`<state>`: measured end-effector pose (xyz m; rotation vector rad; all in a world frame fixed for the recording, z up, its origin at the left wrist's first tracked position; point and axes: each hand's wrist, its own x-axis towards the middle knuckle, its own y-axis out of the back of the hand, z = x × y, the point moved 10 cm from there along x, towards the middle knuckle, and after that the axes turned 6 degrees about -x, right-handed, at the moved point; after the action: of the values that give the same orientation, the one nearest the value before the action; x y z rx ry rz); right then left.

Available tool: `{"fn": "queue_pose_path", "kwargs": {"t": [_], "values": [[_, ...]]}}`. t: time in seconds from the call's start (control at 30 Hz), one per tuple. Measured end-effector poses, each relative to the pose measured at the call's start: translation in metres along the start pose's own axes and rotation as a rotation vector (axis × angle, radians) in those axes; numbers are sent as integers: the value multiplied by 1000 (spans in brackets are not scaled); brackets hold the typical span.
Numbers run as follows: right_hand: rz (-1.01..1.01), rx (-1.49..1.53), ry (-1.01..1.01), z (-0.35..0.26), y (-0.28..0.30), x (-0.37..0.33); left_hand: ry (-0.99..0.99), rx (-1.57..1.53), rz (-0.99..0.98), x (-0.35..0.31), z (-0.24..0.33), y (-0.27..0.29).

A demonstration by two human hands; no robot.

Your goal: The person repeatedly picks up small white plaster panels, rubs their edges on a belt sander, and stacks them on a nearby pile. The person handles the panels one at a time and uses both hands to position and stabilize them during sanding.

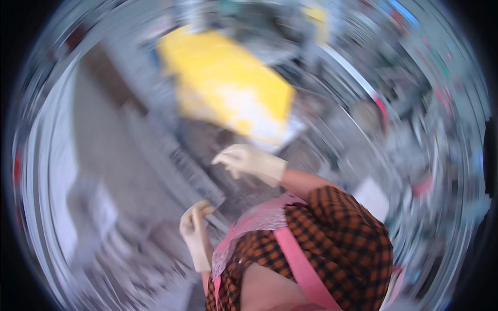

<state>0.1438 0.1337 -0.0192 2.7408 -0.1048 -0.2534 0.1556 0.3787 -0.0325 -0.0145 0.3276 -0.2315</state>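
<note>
Both my hands wear cream gloves, and the whole picture is smeared by motion. My left hand (195, 223) is held low in front of my body, its fingers loosely bent and a little apart, with nothing visible in them. Farther out and to the right, my right hand (251, 161) reaches leftward across my front. Its fingers stretch out loosely, and nothing shows between them. Just beyond that hand lies a large yellow sheet-like thing (223, 72) with a whitish patch; whether my hand touches it I cannot tell.
A long grey edge or rail (179, 163) runs slantwise left of my hands. Beyond it is a broad grey surface (109, 135) with a dark brown strip (111, 75). At the upper right a pale bar (350, 72) ends in red, amid blurred clutter. My checked sleeve (345, 233) fills the lower right.
</note>
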Motion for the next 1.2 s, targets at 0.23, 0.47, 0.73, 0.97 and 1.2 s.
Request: {"fn": "queue_pose_path", "kwargs": {"t": [0.23, 0.47, 0.73, 0.97, 1.2], "values": [[598, 28, -150, 169, 230, -153, -247, 206, -397, -5, 31, -202], [1253, -55, -908, 453, 454, -448, -60, 321, -500, -21, -39, -461], [1667, 387, -1005, 493, 394, -663, -82, 383, -627, -48, -31, -601], [1635, 374, -1018, 485, 385, -684, -121, 309, -691, -22, -56, -637], [1530, 202, -971, 488, 464, -635, 90, 294, -524, 5, -76, -613]]}}
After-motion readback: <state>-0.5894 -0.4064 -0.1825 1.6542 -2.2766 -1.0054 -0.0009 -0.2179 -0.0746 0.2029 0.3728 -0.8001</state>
